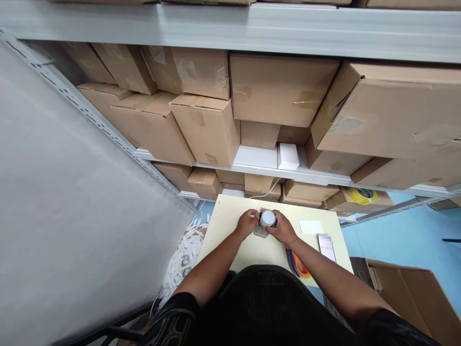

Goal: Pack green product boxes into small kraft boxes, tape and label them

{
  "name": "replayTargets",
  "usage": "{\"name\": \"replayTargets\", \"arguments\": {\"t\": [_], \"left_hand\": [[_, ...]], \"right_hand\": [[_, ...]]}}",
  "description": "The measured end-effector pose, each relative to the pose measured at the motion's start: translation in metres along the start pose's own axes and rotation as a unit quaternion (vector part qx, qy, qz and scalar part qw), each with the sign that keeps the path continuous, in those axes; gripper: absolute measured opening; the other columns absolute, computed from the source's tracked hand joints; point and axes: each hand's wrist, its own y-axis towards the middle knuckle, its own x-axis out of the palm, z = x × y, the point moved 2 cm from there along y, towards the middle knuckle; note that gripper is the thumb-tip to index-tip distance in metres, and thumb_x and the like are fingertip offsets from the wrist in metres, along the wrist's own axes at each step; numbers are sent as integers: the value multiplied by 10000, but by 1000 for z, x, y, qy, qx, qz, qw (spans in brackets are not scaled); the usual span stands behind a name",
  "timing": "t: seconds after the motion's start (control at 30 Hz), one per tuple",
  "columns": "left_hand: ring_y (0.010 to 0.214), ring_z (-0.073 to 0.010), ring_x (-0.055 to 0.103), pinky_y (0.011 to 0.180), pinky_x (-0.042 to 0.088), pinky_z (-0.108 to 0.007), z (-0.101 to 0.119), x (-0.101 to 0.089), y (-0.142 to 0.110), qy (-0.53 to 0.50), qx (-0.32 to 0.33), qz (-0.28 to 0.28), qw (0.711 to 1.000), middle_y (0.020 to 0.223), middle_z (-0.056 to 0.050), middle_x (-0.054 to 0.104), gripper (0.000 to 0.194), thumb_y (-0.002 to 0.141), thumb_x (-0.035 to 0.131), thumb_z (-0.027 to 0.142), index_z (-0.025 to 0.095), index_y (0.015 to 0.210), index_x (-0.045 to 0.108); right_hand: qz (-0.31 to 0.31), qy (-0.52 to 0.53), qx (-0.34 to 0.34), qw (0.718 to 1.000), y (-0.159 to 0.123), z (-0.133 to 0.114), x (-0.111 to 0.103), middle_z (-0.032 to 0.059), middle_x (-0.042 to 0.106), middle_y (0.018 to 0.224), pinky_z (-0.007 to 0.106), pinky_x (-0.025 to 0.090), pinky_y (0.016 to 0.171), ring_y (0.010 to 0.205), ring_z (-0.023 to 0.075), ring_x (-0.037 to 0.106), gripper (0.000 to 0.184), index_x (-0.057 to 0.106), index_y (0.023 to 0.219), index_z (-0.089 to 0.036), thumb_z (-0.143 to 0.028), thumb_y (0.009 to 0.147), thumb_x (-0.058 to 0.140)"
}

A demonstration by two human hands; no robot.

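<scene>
Right hand [283, 229] gripping a round, light-topped container [268, 218] above the surface [230, 216]; left hand [247, 223] beside it, fingers bent, grip unclear; green item [260, 232] beneath.

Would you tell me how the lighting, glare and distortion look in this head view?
Head view: even indoor light, with a soft bright patch on the upper shelf beam; shiny glints on tape on the cartons; shelf lines stretched and slanting towards the edges, wide-angle fashion; the phone partly pixelated; print on the dark shirt too dim to read.
</scene>
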Motion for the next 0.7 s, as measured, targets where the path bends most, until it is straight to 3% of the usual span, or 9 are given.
{"name": "replayTargets", "arguments": {"t": [0.13,0.53,0.7], "left_hand": [[678,-112,659,651,563,-243,0,1,-4,-28,-12,2,1000,1112,-79,732,281,877,685,193,157,1156,671],[705,-129,667,688,542,-234,1,-1,-11,-6,-14,12,1000,921,-43,738,316,854,704,196,171,1169,692],[709,-131,655,687,540,-239,-4,1,-11,-7,-11,14,1000,877,-27,713,307,858,701,219,175,1162,692]], "right_hand": [[9,-48,-68,996,-1,11,10,109,636,1188,459,508,986,1136,309,603,493,603,1148,-215,-271,683,758],[-49,-101,-82,990,-6,18,12,98,598,1164,429,529,935,1056,271,613,465,544,1197,-214,-305,784,736],[-40,-92,-89,991,-10,21,11,123,605,1266,458,514,1003,1167,294,602,599,496,1343,-216,-320,806,740]]}}
